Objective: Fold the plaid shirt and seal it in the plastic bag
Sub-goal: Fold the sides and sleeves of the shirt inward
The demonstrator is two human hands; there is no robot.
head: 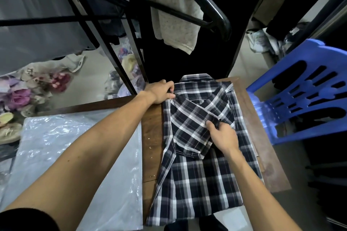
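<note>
Your left hand (161,91) reaches far out, arm straight, fingers clenched on the shoulder of the shirt (199,155) lying on the table (151,127), while your right hand (223,137) pinches the folded sleeve at mid-chest, the bag (75,155) flat beside it.

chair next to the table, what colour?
Blue: the plastic chair with a slotted back stands right of the wooden table. Head view, the only one.

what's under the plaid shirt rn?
The plaid shirt lies on the wooden table, whose bare top shows along both its sides. The plastic bag lies beside it, not under. Anything else beneath is covered. Both hands, left hand and right hand, grip fabric.
</note>
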